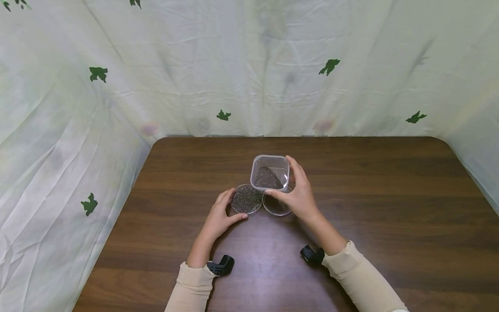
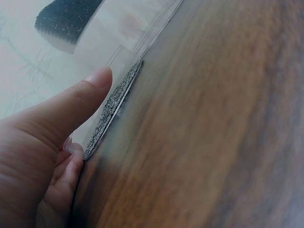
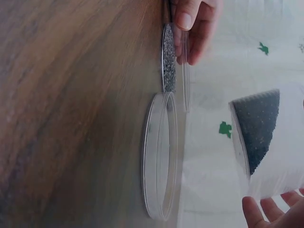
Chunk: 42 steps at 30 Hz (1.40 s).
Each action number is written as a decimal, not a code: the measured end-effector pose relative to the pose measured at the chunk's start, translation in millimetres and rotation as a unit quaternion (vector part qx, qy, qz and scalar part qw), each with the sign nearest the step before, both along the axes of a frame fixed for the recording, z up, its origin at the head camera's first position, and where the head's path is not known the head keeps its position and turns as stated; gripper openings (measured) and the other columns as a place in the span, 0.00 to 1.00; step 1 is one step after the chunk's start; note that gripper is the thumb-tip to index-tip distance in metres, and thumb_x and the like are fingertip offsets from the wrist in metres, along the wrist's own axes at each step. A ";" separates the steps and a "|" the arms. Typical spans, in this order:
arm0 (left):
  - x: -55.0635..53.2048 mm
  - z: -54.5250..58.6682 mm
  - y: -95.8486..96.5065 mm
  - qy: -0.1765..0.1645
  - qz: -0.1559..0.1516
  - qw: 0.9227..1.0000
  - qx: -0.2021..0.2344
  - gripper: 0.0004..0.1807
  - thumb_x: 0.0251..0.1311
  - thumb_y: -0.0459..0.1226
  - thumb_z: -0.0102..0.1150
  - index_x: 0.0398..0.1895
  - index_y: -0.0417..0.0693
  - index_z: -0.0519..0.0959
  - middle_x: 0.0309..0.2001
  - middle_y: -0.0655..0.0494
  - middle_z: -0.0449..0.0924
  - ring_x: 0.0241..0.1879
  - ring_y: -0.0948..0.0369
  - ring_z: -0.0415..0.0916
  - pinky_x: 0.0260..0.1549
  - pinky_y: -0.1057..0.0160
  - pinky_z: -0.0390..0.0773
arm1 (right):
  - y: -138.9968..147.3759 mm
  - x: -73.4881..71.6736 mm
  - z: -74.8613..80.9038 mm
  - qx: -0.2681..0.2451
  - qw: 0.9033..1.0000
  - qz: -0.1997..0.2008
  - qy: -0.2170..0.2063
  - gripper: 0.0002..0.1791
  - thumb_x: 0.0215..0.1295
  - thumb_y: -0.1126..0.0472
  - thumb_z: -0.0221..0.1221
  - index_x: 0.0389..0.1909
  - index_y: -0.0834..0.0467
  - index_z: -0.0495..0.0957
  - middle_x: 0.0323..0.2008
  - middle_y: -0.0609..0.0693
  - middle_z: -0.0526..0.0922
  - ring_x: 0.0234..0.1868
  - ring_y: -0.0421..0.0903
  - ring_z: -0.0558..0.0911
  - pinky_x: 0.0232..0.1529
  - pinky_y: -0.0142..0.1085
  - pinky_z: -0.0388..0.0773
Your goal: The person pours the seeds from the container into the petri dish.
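Observation:
A clear square plastic tub [image 1: 281, 162] holding dark, soil-like grains [image 1: 267, 177] is raised, tilted, over the table. My right hand [image 1: 299, 196] grips it, thumb at the near side and fingers at the far right. Below it, partly covered in the head view, stands an empty clear petri dish [image 3: 156, 156]. To its left, a second petri dish [image 1: 246, 200] has a layer of similar dark grains. My left hand [image 1: 218, 216] holds this dish at its left side, with the thumb along the near edge and fingers round the far edge.
Everything stands on a brown wood-grain table [image 1: 390, 195]. A pale cloth curtain [image 1: 249, 65] with green leaf-like shapes hangs behind it and at both sides. Each wrist wears a black camera mount [image 1: 221, 265].

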<state>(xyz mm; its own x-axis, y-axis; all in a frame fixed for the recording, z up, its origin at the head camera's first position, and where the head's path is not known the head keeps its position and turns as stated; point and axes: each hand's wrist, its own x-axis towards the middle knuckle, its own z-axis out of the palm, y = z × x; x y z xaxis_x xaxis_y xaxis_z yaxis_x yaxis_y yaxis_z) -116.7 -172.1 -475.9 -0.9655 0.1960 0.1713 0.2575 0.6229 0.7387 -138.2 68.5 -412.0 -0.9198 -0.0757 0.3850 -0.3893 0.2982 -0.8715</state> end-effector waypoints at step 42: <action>0.2 1.1 0.7 -0.005 0.007 1.000 -0.009 0.47 0.37 0.44 0.73 0.63 0.37 0.61 0.59 0.42 0.62 0.57 0.50 0.62 0.56 0.52 0.60 | 63.3 30.3 8.9 -0.051 0.994 -0.094 -0.014 0.46 0.39 0.72 0.69 0.63 0.65 0.57 0.58 0.61 0.65 0.56 0.58 0.66 0.43 0.48 0.67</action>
